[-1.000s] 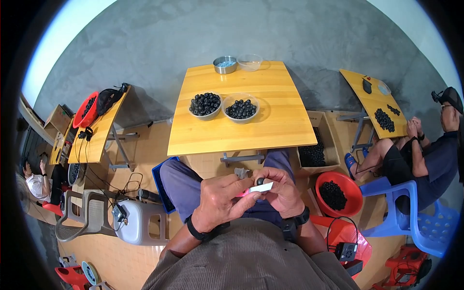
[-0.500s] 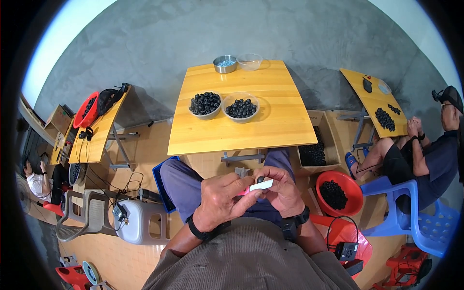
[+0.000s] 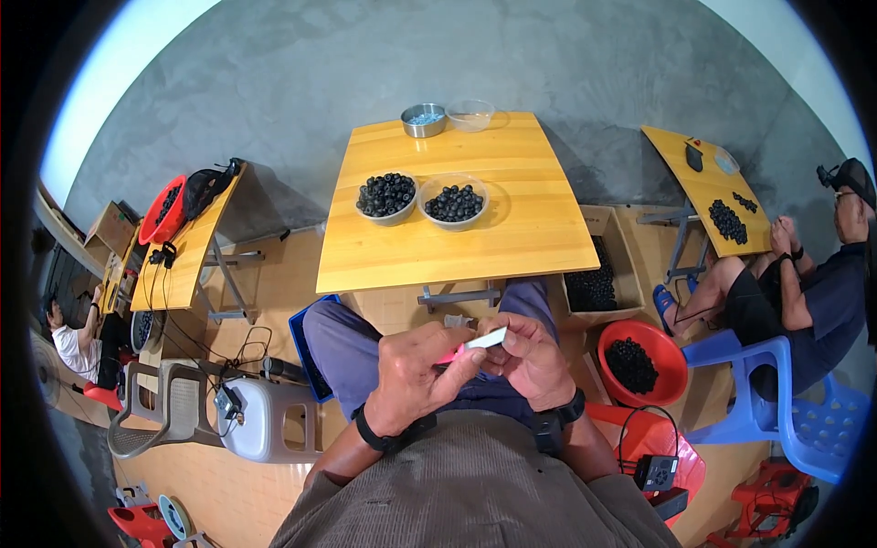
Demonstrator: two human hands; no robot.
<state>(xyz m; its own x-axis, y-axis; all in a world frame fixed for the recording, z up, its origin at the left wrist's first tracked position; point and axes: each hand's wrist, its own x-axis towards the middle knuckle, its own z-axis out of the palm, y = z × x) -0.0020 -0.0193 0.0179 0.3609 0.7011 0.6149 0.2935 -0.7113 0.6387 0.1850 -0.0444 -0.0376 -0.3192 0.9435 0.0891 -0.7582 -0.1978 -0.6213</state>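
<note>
Above my lap, my left hand (image 3: 413, 370) is closed on a small pink-handled tool (image 3: 484, 340) with a flat whitish end pointing right. What kind of tool it is does not show clearly. My right hand (image 3: 539, 370) is closed close beside that end, its fingers pinched together. A small round black part sat between these fingers a moment ago; now the fingers mostly hide it. Beyond my hands, the yellow table (image 3: 521, 247) carries two clear plastic bowls of black ring-like parts (image 3: 386, 194), side by side.
At the table's far edge stand a metal bowl (image 3: 424, 129) and a clear tub (image 3: 477, 126). Right of my legs are a cardboard box (image 3: 627, 265) and a red basin (image 3: 678, 365), both holding black parts. A co-worker (image 3: 827, 283) sits at the right table; another person (image 3: 78, 342) is far left.
The whitish end of the tool has tilted and turned upward between my hands. The black part, visible before at my right fingertips, is now mostly hidden. The bowls stay put.
</note>
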